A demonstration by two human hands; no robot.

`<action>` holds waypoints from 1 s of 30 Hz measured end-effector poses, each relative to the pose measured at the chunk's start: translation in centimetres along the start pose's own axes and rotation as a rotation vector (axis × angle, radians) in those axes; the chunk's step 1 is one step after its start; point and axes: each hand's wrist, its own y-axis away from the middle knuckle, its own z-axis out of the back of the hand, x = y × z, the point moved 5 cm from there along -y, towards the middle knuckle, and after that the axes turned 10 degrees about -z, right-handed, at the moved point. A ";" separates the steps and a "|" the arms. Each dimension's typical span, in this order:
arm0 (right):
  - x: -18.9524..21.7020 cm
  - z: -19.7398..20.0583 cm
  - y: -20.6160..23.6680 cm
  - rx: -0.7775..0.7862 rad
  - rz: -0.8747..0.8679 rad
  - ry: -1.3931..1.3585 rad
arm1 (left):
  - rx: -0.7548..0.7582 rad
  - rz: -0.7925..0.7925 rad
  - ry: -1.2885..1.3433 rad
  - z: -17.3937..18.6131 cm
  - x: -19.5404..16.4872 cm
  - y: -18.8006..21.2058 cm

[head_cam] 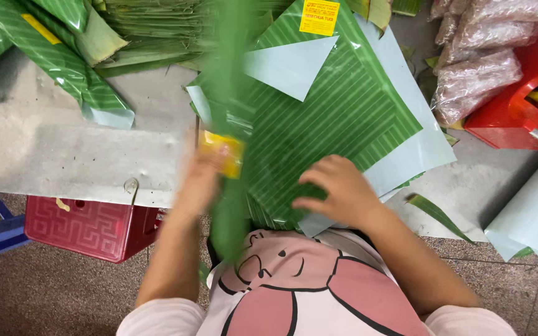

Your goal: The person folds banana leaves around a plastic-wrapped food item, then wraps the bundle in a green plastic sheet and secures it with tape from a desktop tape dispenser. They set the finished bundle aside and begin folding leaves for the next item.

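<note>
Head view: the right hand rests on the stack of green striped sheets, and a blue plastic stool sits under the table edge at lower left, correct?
Not quite. The right hand does rest on the green striped sheets, but the head view shows the plastic stool under the table edge is red, not blue.

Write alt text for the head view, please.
Seen from above, a person's left hand, blurred, holds a long green leaf strip while the right hand presses on a stack of green striped wrapping sheets on a grey table.
</note>
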 end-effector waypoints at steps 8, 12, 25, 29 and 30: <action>-4.3 -3.7 1.1 -0.075 -0.064 -0.103 | -0.504 -0.340 -1.119 12.1 -5.8 -2.8; -9.4 -3.6 1.7 -0.274 -0.611 -0.851 | -0.506 -0.628 -0.978 7.2 -5.5 -0.3; -3.8 2.2 -7.3 -0.488 0.104 0.402 | -0.110 0.090 0.854 -8.5 4.0 1.8; -7.7 2.5 -11.8 -0.349 -0.167 0.298 | -0.119 0.161 0.856 -8.6 4.6 3.0; -8.5 3.0 -12.5 -0.330 -0.224 0.292 | -0.104 0.218 0.835 -9.0 4.6 3.5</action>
